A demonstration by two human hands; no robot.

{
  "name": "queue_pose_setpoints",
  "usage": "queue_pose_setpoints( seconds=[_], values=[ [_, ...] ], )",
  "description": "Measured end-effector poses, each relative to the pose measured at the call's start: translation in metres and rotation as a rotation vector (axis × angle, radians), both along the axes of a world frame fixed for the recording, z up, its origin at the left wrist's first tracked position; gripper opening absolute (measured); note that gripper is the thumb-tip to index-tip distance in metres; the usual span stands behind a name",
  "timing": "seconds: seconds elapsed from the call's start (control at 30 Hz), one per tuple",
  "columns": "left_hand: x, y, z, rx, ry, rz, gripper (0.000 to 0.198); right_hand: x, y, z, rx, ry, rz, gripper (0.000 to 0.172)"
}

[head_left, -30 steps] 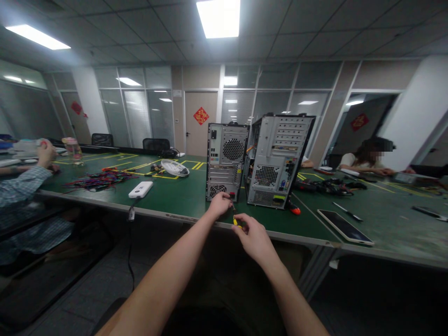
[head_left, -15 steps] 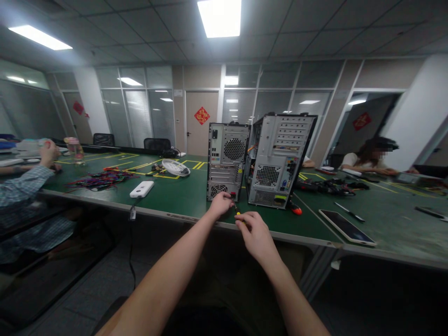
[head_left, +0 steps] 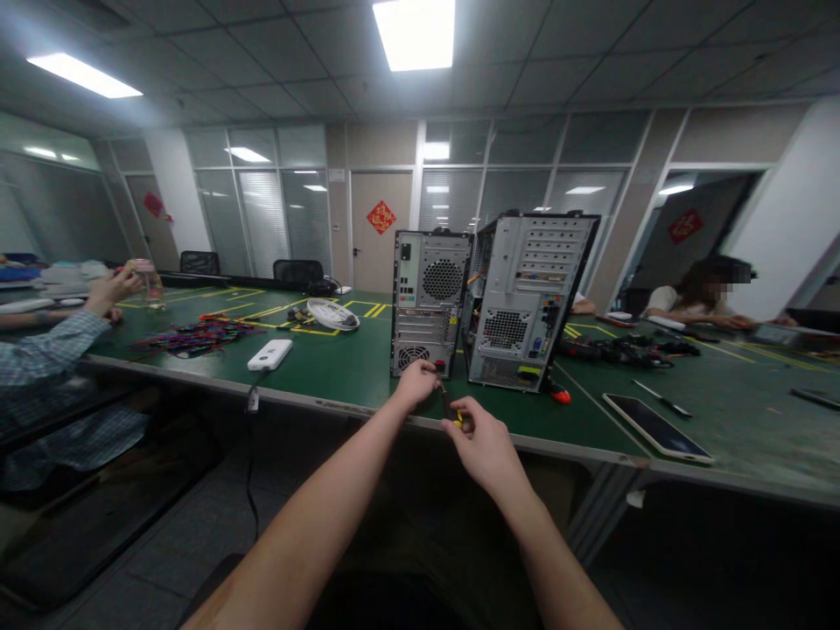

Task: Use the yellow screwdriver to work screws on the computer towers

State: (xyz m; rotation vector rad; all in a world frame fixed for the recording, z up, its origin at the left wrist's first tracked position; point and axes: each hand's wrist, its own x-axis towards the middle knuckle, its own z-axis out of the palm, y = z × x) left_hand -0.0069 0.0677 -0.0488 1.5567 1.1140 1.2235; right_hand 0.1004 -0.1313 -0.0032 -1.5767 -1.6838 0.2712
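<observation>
Two computer towers stand upright with their backs towards me: a smaller tower (head_left: 430,293) on the left and a larger tower (head_left: 535,297) on the right. My left hand (head_left: 417,385) is at the smaller one's lower edge, its fingers closed together near a red-and-black part (head_left: 440,366). What they pinch, if anything, is too small to make out. A yellow-and-black screwdriver (head_left: 458,419) is held in the closed fingers of my right hand (head_left: 484,442). Its shaft points up and left towards my left fingertips; the tip's contact is unclear.
On the green table (head_left: 347,376) lie a white power bank (head_left: 269,354) with a cable, a bundle of coloured wires (head_left: 203,335), a white oval racket-like object (head_left: 333,315), a phone (head_left: 656,427) and a pen (head_left: 662,399). Co-workers sit left and right; one hand touches a bottle (head_left: 152,284).
The screwdriver's handle has turned in my right fingers, showing more black. My left hand stays by the smaller tower. On the left, a co-worker's hand has moved right to the bottle.
</observation>
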Motion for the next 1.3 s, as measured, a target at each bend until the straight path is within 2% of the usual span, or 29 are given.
queue_pose_setpoints(
  seconds=[0.1,0.3,0.73,0.9,1.3],
  values=[
    [-0.0001,0.0003,0.0004,-0.01,0.008,0.003,0.02,0.0,-0.0014,0.0016,-0.007,-0.005,-0.021,0.019],
    [-0.0004,0.001,-0.0003,0.0,0.009,-0.001,0.024,0.0025,0.0012,-0.0024,0.125,-0.048,0.024,0.017],
    [0.0002,0.001,-0.0001,-0.002,0.033,0.019,0.024,0.0035,0.0,-0.0004,0.043,-0.07,0.037,0.026],
    [-0.0008,-0.0015,0.0011,0.018,0.023,0.017,0.022,0.0035,-0.0008,0.0008,0.037,-0.09,0.011,0.024],
    [-0.0012,-0.0033,0.0028,-0.01,0.032,0.022,0.025,0.0093,0.0004,-0.0025,0.114,-0.067,-0.005,0.023]
  ],
)
